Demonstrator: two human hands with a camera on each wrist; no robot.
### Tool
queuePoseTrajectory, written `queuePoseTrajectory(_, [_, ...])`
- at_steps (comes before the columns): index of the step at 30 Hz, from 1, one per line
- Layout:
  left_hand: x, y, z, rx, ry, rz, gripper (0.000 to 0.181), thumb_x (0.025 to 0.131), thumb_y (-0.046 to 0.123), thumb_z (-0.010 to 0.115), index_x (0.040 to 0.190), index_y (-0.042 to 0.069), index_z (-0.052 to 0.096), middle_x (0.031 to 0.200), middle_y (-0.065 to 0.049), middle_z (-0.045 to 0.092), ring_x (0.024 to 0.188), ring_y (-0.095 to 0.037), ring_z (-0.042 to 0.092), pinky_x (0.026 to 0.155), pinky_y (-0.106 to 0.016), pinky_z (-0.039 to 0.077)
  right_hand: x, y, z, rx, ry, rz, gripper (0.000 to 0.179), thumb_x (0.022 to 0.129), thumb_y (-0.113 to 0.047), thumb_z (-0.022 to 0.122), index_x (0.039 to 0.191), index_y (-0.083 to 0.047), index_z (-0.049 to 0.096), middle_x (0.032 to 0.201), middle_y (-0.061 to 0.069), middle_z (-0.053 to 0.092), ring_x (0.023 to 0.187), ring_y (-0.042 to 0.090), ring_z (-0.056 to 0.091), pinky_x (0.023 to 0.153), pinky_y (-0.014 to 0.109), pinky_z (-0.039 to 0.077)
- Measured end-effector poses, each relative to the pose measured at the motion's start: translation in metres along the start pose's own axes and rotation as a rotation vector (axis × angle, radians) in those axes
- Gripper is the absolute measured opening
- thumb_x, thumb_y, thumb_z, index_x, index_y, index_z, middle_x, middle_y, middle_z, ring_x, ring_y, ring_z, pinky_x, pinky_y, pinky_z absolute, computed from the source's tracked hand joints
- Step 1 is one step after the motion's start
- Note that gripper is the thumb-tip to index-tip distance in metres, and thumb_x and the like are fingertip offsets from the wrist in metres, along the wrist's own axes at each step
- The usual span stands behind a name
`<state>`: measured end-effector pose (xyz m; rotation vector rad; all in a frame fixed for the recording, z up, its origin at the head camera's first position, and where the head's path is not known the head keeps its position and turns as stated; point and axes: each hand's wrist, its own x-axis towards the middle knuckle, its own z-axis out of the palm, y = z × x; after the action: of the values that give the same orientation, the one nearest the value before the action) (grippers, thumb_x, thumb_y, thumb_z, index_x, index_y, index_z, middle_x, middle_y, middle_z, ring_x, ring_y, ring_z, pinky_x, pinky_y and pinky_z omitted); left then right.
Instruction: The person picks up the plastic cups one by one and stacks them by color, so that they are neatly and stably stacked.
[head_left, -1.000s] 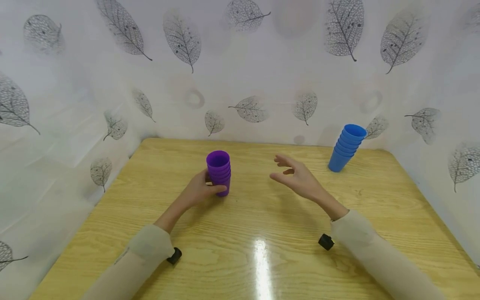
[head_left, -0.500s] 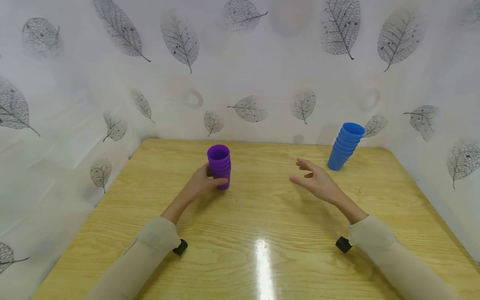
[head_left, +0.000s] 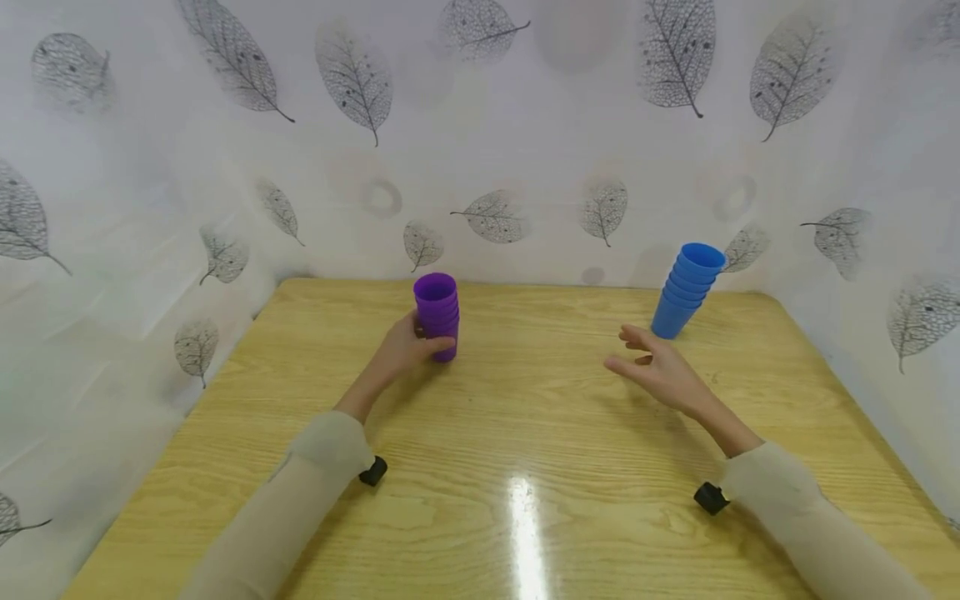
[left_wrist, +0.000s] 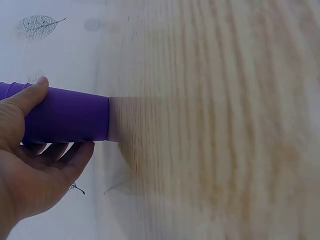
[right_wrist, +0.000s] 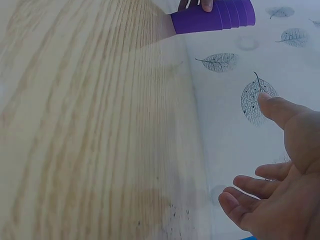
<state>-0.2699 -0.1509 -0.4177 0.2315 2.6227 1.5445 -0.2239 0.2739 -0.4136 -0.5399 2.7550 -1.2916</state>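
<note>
In the head view my left hand grips a stack of nested purple cups at its lower part, left of the table's middle. The left wrist view shows the thumb on one side of the purple cups and the fingers on the other. The stack is upright with its mouth facing up. My right hand holds nothing; thumb and fingers are spread apart. Just beyond its fingers a stack of nested blue cups stands on the table. Only a sliver of blue shows at the bottom of the right wrist view.
The wooden table reflects a bright streak of light near its front. Behind it and at both sides hangs a pale covering printed with grey leaves. A small black device sits at the right wrist, another at the left.
My left hand has moved the purple cups farther back toward the rear wall, keeping its grip. My right hand has moved rightward, closer to the blue cups, with its fingers still spread.
</note>
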Motion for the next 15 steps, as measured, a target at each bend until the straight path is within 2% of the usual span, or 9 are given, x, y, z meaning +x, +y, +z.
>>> queuePoseTrajectory(9, [0.018, 0.001, 0.006, -0.004, 0.055, -0.024, 0.075, 0.092, 0.027, 0.08, 0.15, -0.004, 0.042, 0.144, -0.026, 0.055, 0.131, -0.039, 0.055, 0.113, -0.051, 0.044, -0.01, 0.007, -0.011, -0.037, 0.006, 0.037, 0.079, 0.103, -0.033, 0.065, 0.159, 0.006, 0.026, 0.155, 0.034, 0.038, 0.137, 0.051, 0.043, 0.106, 0.064, 0.044])
queuePoseTrajectory(15, [0.02, 0.003, 0.006, 0.054, 0.056, -0.02, 0.076, 0.092, 0.031, 0.08, 0.149, -0.003, 0.044, 0.143, -0.025, 0.056, 0.132, -0.039, 0.054, 0.113, -0.051, 0.044, -0.02, 0.014, -0.022, -0.087, 0.0, 0.081, 0.081, 0.103, -0.037, 0.064, 0.16, 0.004, 0.025, 0.157, 0.034, 0.035, 0.132, 0.057, 0.046, 0.1, 0.066, 0.047])
